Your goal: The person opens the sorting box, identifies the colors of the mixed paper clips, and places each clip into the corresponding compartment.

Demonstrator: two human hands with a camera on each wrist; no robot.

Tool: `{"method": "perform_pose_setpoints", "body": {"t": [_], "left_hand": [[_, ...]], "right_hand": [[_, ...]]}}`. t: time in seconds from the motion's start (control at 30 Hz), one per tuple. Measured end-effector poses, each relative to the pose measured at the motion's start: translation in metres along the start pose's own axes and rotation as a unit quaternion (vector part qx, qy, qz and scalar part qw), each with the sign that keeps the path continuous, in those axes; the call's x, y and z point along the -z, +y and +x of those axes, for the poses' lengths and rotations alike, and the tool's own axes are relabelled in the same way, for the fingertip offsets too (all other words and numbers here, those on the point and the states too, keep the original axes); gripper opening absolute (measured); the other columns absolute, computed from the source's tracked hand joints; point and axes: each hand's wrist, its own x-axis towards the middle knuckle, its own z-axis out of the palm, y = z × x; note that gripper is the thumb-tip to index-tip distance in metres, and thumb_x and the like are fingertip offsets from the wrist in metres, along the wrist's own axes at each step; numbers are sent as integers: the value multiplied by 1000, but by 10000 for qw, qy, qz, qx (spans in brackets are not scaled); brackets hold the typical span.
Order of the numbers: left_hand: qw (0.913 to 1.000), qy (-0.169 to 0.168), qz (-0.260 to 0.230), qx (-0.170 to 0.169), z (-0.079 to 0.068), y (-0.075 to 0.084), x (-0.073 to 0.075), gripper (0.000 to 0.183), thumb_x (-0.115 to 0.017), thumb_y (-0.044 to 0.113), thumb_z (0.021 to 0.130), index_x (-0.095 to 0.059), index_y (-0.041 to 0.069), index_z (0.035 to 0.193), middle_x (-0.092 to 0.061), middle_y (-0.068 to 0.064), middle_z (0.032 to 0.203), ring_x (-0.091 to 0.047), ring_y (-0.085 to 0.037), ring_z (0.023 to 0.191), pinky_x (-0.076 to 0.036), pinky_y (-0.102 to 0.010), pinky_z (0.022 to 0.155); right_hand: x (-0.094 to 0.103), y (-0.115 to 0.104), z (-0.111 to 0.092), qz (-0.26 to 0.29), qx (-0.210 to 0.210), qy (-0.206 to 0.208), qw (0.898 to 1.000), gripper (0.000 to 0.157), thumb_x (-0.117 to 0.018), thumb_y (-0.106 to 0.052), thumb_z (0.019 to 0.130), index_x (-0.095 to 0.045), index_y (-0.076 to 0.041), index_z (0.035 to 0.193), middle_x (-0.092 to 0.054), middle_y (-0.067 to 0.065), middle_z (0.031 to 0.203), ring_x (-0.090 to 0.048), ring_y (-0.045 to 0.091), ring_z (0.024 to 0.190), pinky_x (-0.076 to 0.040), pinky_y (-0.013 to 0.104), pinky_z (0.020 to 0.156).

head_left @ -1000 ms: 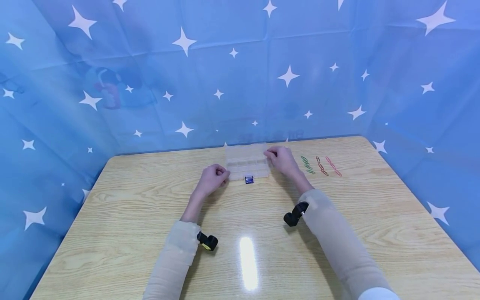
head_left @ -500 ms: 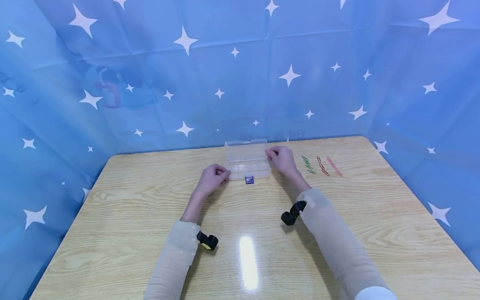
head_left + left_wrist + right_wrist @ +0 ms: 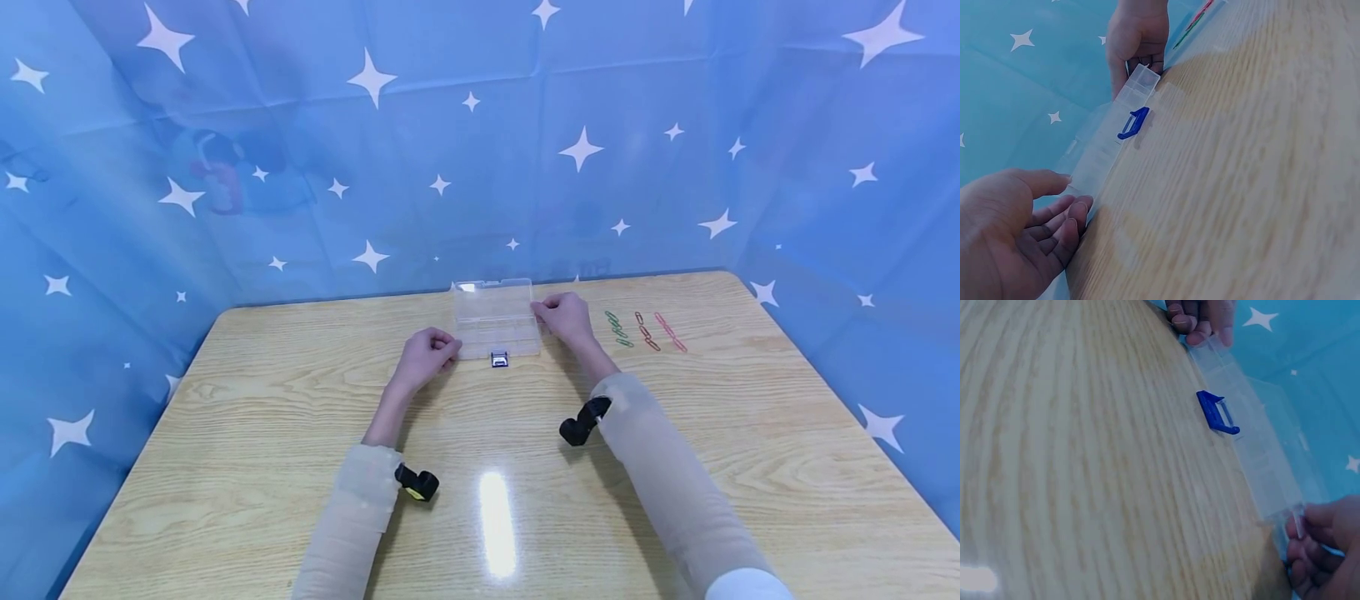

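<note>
A clear plastic compartment box (image 3: pixel 487 337) lies at the back of the table with its lid (image 3: pixel 491 302) swung up at the far side. At its front edge hangs a blue latch (image 3: pixel 1213 412). My left hand (image 3: pixel 426 358) holds the box's left end, thumb on top and fingers curled beside it, as the left wrist view shows. The right hand (image 3: pixel 566 317) pinches the lid's right edge between thumb and fingers, best seen in the right wrist view. Through the clear walls I make out several compartments; whether anything lies in them cannot be told.
Right of the box lie paper clips in three rows: green (image 3: pixel 618 329), red (image 3: pixel 647 332) and pink (image 3: pixel 671 332). A blue starry cloth (image 3: pixel 480 167) hangs behind the wooden table (image 3: pixel 262 433). Light glares off the tabletop near the front.
The lid has swung farther up and back with the right hand at its edge. The left hand has stayed at the box's left end.
</note>
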Motion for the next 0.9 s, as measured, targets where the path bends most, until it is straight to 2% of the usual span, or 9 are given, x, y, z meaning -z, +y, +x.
{"method": "perform_pose_setpoints", "body": {"t": [0.2, 0.4, 0.6, 0.73, 0.9], "left_hand": [[9999, 107, -39, 8, -3, 2, -1, 24, -66, 18, 99, -65, -4, 108, -68, -13, 88, -64, -18, 73, -53, -28, 67], [9997, 231, -64, -42, -6, 0, -3, 22, -65, 18, 99, -65, -3, 108, -67, -13, 87, -64, -19, 74, -52, -28, 68], [9993, 331, -109, -96, -8, 1, -5, 20, -64, 16, 99, -65, -3, 106, -66, -13, 87, -63, -20, 73, -51, -27, 66], [9992, 364, -148, -75, -8, 1, -6, 20, -64, 16, 100, -65, -3, 107, -66, -14, 87, -63, -19, 73, -50, -27, 65], [9990, 383, -216, -91, -9, 1, -6, 20, -64, 15, 100, -66, -3, 107, -66, -15, 88, -64, -21, 74, -52, -29, 67]], "right_hand": [[2, -3, 0, -53, -128, -66, 9999, 33, -64, -30, 100, -77, 0, 99, -74, 13, 88, -56, 15, 64, -40, 28, 57], [1, -1, 0, 150, -17, -147, 9998, 32, -63, -29, 101, -76, -1, 94, -71, 13, 81, -51, 14, 56, -37, 27, 53], [3, 2, 1, 229, 124, -244, 9994, 32, -62, -29, 102, -75, -2, 93, -70, 12, 78, -50, 14, 55, -35, 26, 51], [7, 2, -1, 248, 181, -368, 9988, 33, -59, -29, 103, -74, 0, 96, -71, 14, 82, -51, 16, 58, -35, 27, 51], [14, 0, -5, 257, 248, -426, 9985, 35, -58, -30, 104, -73, 1, 105, -73, 16, 91, -62, 23, 70, -40, 26, 54]]}}
